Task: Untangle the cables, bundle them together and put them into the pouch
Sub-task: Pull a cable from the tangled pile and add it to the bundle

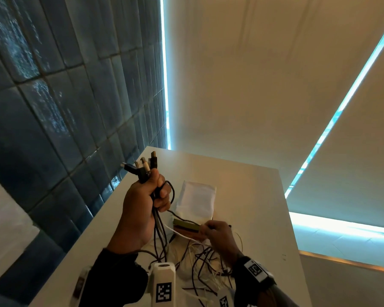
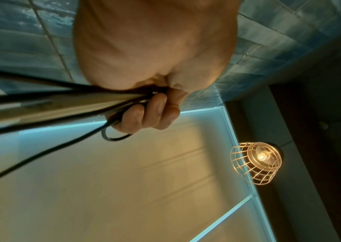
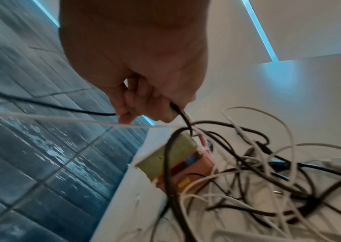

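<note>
My left hand (image 1: 151,193) is raised above the table and grips a bunch of black and white cables (image 1: 145,168), their plug ends sticking up out of the fist. In the left wrist view the curled fingers (image 2: 149,113) clamp the cords (image 2: 62,104). Lower right, my right hand (image 1: 215,231) pinches a black cable (image 3: 183,117) just over the tangle of cables (image 1: 204,267) on the table. The white pouch (image 1: 196,200) lies flat behind both hands. Its opening is hidden.
A small box with an olive-green top and orange sides (image 1: 186,229) sits at the pouch's near end, cables draped over it (image 3: 178,157). The white table (image 1: 253,196) has a blue tiled wall (image 1: 53,107) at its left edge. A caged lamp (image 2: 256,162) hangs overhead.
</note>
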### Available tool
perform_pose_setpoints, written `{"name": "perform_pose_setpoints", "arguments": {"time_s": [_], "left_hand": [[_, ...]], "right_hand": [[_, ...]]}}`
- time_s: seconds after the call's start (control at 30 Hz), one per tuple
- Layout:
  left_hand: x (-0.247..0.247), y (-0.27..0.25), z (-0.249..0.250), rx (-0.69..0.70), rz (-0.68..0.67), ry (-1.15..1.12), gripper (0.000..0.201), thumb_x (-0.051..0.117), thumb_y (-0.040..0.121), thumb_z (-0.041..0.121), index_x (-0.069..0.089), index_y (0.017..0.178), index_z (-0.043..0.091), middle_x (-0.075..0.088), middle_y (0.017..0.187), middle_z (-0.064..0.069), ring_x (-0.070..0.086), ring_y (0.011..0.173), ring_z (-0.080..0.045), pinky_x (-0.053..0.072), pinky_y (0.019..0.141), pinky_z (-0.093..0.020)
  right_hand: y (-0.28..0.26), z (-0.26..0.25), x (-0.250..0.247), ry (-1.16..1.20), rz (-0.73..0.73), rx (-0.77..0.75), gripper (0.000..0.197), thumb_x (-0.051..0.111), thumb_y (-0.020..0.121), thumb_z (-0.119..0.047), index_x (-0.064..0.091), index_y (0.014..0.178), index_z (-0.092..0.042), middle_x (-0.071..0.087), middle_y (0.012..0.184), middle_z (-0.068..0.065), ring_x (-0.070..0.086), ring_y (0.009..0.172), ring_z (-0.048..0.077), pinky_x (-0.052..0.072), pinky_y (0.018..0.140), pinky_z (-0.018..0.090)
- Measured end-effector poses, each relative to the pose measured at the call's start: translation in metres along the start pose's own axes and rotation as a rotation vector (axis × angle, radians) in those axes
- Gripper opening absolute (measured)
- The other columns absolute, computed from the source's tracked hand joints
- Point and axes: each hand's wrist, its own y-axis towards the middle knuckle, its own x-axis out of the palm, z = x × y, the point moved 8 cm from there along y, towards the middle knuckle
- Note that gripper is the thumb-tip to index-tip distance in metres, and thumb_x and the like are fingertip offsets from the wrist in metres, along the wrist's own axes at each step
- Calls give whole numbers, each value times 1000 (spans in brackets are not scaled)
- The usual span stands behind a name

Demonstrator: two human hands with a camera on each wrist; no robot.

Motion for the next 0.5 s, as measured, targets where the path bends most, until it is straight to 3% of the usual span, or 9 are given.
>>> {"name": "perform_pose_setpoints", "arguments": {"time_s": [0.1, 0.2, 0.33, 0.5], "left_hand": [[-5, 0, -6, -25, 30, 80, 35, 37, 100, 25, 43, 68, 14, 46, 54, 0, 28, 40, -8, 24, 41, -21], [-6, 1, -14, -72, 54, 142, 33, 37, 101, 24, 42, 70, 14, 54, 58, -5, 34, 40, -10, 26, 40, -21], [1, 0, -23, -132, 53, 215, 33, 37, 102, 25, 43, 72, 12, 67, 65, -11, 46, 47, -15, 33, 44, -23], [6, -2, -21, -161, 70, 267, 32, 38, 102, 25, 48, 76, 8, 65, 57, -7, 55, 54, -20, 39, 51, -28]], "right_hand": [[-2, -30, -17, 183, 107, -53, 19, 62, 89, -8, 69, 72, -2, 55, 51, -11, 49, 43, -1, 37, 41, 12], [-12, -75, -26, 282, 130, -193, 17, 63, 89, -10, 69, 75, -4, 51, 48, -13, 41, 46, 1, 31, 46, 16], [-43, -134, -23, 419, 25, -408, 14, 61, 91, -6, 65, 81, 3, 48, 51, -11, 37, 44, 3, 31, 44, 17], [-65, -152, -21, 523, -69, -518, 15, 58, 93, -7, 61, 82, 3, 47, 57, -5, 36, 47, 5, 33, 45, 16]]}}
